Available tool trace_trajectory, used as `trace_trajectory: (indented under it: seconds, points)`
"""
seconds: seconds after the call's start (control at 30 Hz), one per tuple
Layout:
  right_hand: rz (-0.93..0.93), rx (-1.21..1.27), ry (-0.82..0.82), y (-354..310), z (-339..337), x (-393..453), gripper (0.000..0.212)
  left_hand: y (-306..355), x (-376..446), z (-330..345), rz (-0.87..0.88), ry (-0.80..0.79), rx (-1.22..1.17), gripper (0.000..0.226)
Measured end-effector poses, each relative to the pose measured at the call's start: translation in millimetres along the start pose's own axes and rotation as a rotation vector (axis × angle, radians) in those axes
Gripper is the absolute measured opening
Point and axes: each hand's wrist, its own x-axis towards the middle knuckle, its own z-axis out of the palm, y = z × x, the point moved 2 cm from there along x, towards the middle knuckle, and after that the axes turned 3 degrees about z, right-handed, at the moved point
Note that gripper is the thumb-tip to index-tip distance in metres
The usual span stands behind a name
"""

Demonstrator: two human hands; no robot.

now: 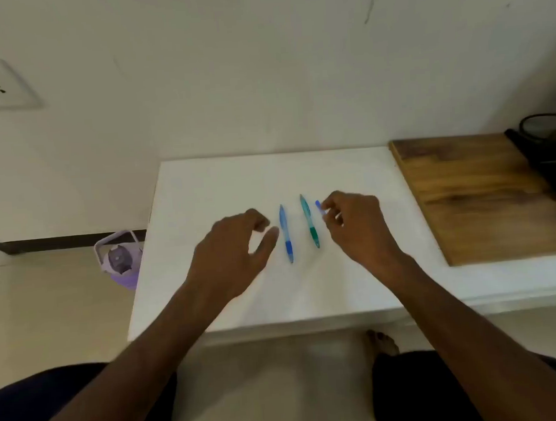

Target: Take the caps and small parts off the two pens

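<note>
While the left hand hovers with loosely curled fingers holding nothing just left of the blue pen, the right hand pinches a third pen, of which only a blue tip shows, just right of the green pen. All lie at the frame's centre on the white table. Such pens look light, stiff and smooth, likely to roll, so the rubbery lower grip seems the surest hold.

two pens on table, between hands
</note>
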Motion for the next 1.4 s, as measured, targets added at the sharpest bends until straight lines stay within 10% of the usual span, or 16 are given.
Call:
trace_trajectory:
  seconds: [0.5, 0.97, 1.4]
  points:
    - [0.135, -0.22, -0.191, 13.4, 63.2, 28.0, 0.024, -15.0, 61.8, 36.9, -0.05, -0.016, -0.019, 0.025]
    - [0.223, 0.658, -0.256, -30.6, 28.2, -1.7, 0.017, -2.1, 54.0, 21.8, -0.265, 0.052, -0.659, 0.03]
    - [0.386, 0.998, -0.181, -27.0, 30.5, 14.6, 0.019, -12.8, 48.6, 43.8, -0.094, -0.027, -0.645, 0.016]
